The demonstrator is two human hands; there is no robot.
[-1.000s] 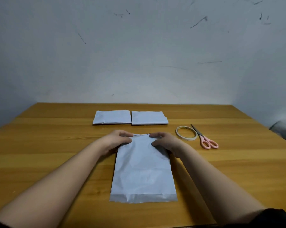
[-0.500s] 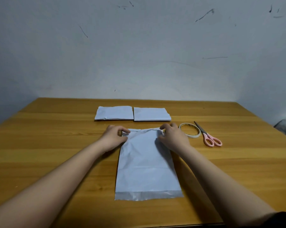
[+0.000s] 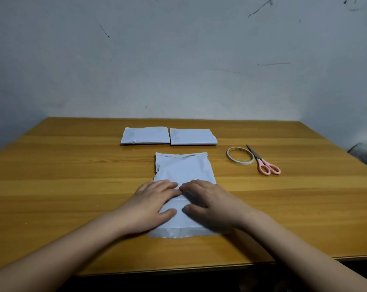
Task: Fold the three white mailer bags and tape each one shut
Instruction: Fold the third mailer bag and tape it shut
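No text, label, brand, number or sign can be read anywhere in the view. The bags, the tape roll and the scissors show only plain surfaces. The dark marks on the wall at 12 and 1 o'clock are scuffs, not writing.

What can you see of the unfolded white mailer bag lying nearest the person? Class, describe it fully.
The unfolded mailer bag is a white, slightly creased, plastic-looking rectangle lying flat on the wooden table, long axis running away from the person. Its far end shows a narrow strip across it, and its near end a shinier band. The left hand and right hand rest flat on its near half, fingers straight. It lies apart from everything else on the table.
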